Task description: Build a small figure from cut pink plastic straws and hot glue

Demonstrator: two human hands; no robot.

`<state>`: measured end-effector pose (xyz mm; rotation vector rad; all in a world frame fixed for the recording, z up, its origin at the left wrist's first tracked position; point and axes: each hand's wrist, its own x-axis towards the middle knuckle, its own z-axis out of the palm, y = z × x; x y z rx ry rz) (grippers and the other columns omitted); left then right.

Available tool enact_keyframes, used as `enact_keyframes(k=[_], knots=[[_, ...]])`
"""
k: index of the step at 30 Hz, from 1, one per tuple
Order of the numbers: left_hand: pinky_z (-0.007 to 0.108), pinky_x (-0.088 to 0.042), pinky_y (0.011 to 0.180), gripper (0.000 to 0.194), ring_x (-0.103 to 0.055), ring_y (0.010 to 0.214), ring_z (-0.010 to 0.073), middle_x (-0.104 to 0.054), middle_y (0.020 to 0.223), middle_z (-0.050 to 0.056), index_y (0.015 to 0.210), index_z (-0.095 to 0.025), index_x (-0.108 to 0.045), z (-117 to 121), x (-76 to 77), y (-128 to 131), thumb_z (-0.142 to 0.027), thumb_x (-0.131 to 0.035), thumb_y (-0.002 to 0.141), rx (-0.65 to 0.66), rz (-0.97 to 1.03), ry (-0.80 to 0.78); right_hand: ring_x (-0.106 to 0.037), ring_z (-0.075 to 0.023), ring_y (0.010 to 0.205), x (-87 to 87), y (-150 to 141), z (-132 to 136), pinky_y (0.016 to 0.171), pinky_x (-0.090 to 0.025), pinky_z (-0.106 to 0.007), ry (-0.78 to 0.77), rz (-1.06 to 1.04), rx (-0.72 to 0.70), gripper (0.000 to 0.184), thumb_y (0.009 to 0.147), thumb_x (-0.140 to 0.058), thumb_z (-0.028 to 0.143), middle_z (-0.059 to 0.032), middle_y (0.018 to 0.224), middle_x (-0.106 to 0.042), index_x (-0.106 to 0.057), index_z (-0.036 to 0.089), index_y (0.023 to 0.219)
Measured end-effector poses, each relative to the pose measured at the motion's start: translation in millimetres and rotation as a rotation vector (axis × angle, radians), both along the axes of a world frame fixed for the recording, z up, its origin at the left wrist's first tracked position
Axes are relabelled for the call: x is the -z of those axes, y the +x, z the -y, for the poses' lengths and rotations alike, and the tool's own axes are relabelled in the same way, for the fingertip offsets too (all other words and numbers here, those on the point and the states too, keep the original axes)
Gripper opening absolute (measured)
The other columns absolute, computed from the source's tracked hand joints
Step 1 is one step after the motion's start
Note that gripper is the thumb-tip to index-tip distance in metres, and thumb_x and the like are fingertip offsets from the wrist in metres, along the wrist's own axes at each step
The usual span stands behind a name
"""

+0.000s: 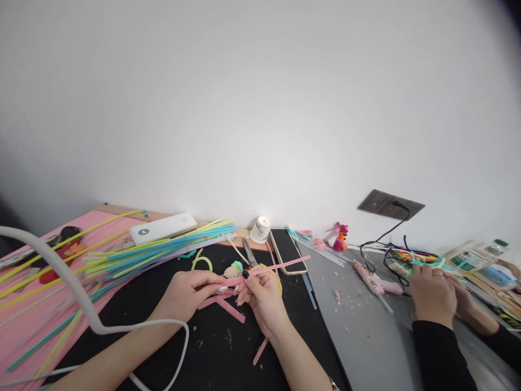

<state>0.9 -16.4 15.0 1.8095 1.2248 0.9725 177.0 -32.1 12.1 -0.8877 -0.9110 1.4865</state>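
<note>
Pink pipe cleaners [232, 310] are pinched between my two hands over a black mat [211, 353]. My left hand [183, 298] has its fingers closed on their left part. My right hand [264, 304] grips them close beside it, thumb on top. One long pink stem sticks out to the right, past the phone; bent ends hang below the fingers. Just behind my hands lie scissors [249, 252], blades pointing away, and a small beige and green piece [233, 270]. A yellow-green pipe cleaner loop [202, 263] rests behind my left hand.
Bundled coloured pipe cleaners [158, 255] and a white power bank [163, 228] lie left. A white cable [89, 309] crosses my left forearm. Behind stand a paper cup [260, 230] and a phone [288, 251]. Right are a pink glue gun [375, 279] and another person's hands [433, 293].
</note>
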Motion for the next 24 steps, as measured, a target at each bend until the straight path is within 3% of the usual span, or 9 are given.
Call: enact_keyframes(k=[8,14,19,24], knots=[[0.022,-0.046,0.061,0.015,-0.065,0.065,0.0169,-0.074,0.070,0.001,0.069,-0.021,-0.074,-0.6,1.9,-0.4,-0.025,-0.061,0.075,-0.036,-0.029,0.104,-0.054,-0.0094,0.037,0.9,-0.9,-0.1,0.041,-0.044,-0.019,0.022,0.030,0.005,0.026,0.074,-0.069,0.035,-0.0014,0.054,-0.065,-0.052,0.016,0.068],[0.024,-0.047,0.069,0.021,-0.065,0.073,0.0176,-0.073,0.081,0.003,0.083,-0.021,-0.073,-4.6,4.3,-4.8,-0.025,-0.052,0.085,0.103,-0.153,0.207,-0.050,-0.0083,0.033,-2.0,0.0,0.2,0.038,-0.041,-0.019,0.050,0.096,0.035,0.025,0.072,-0.069,0.034,-0.0001,0.052,-0.064,-0.053,0.016,0.065],[0.024,-0.046,0.080,0.025,-0.064,0.088,0.0183,-0.072,0.096,0.005,0.096,-0.022,-0.071,-3.9,9.7,-4.3,-0.025,-0.047,0.089,0.269,-0.197,0.303,-0.049,-0.0097,0.033,3.2,-4.1,1.7,0.035,-0.038,-0.020,0.040,0.163,-0.062,0.023,0.072,-0.068,0.035,0.0015,0.048,-0.061,-0.054,0.018,0.065],[0.023,-0.046,0.071,0.024,-0.063,0.076,0.0172,-0.071,0.084,0.004,0.089,-0.021,-0.070,-1.4,7.5,-2.2,-0.024,-0.046,0.088,0.211,-0.202,0.274,-0.046,-0.0101,0.034,5.6,-3.2,-0.5,0.036,-0.038,-0.022,0.058,0.287,-0.033,0.023,0.070,-0.068,0.038,0.0024,0.049,-0.058,-0.056,0.018,0.068]])
